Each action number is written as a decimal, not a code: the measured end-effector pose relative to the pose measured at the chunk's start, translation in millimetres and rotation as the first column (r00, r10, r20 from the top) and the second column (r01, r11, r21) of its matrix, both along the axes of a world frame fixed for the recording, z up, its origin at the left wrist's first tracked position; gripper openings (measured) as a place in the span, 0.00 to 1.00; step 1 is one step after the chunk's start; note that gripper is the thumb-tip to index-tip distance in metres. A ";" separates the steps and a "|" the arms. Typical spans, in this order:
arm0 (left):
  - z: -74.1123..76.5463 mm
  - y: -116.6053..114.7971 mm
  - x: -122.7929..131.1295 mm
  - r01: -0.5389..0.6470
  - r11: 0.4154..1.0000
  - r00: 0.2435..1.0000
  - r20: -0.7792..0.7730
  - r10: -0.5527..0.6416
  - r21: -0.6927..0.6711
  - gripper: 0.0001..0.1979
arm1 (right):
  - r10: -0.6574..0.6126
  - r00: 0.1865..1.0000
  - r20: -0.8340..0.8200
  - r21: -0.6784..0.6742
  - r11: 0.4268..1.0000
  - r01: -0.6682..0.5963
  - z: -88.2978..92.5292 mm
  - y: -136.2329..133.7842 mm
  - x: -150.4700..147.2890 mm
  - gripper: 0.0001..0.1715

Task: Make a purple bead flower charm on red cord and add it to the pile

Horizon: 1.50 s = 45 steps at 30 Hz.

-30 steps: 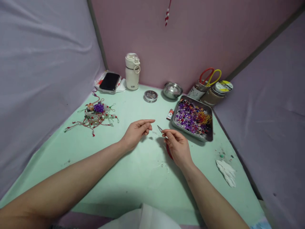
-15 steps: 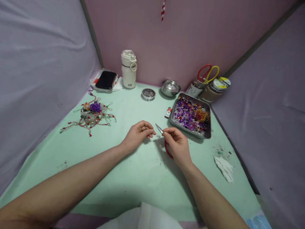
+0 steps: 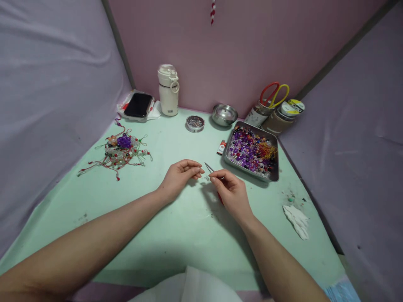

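Small scissors (image 3: pixel 208 167) with red handles are in my right hand (image 3: pixel 232 191), which is closed around them. Their pointed blades stick out to the upper left, and the palm hides most of the handles. Just left of the blade tips is my left hand (image 3: pixel 181 176), thumb and fingertips pressed together; whatever they pinch is too small to make out. A tiny clear bit (image 3: pixel 207 178), perhaps beads or thread, shows between the two hands below the blades.
Right of my hands stands a metal tray (image 3: pixel 248 167) of loose beads. Beaded cords (image 3: pixel 124 153) lie at left. Further back are a phone (image 3: pixel 137 105), a white bottle (image 3: pixel 169 94), a small round tin (image 3: pixel 195 123), a steel bowl (image 3: pixel 224 115) and jars (image 3: pixel 256 115). A crumpled tissue (image 3: pixel 296 220) lies right.
My right hand has shifted slightly left and turned, so less of the red handle shows. My left hand stays almost where it was. The view has moved a little.
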<state>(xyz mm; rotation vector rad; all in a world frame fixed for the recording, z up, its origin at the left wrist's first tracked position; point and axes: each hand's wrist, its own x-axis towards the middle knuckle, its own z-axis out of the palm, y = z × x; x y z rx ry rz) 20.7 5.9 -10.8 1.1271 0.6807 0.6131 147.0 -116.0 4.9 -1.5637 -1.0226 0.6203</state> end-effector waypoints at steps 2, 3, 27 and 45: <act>1.8 2.1 0.0 -0.020 0.998 0.999 0.032 0.022 -0.057 0.12 | 0.009 0.999 -0.048 -0.021 1.000 -0.010 -1.0 0.3 1.0 0.07; 3.6 3.5 -0.1 -0.036 0.995 0.998 0.047 0.041 -0.095 0.12 | 0.016 0.997 -0.076 -0.035 0.999 -0.018 -2.0 0.6 1.4 0.08; 3.9 16.0 -2.3 -0.102 0.985 0.989 0.094 0.116 -0.138 0.11 | 0.031 0.988 -0.153 -0.108 0.993 -0.048 -7.0 3.4 0.5 0.13; 4.3 0.1 0.0 0.004 0.991 0.992 -0.125 0.013 0.132 0.10 | -0.147 0.964 0.221 0.025 0.989 0.145 -4.1 -0.2 -1.0 0.07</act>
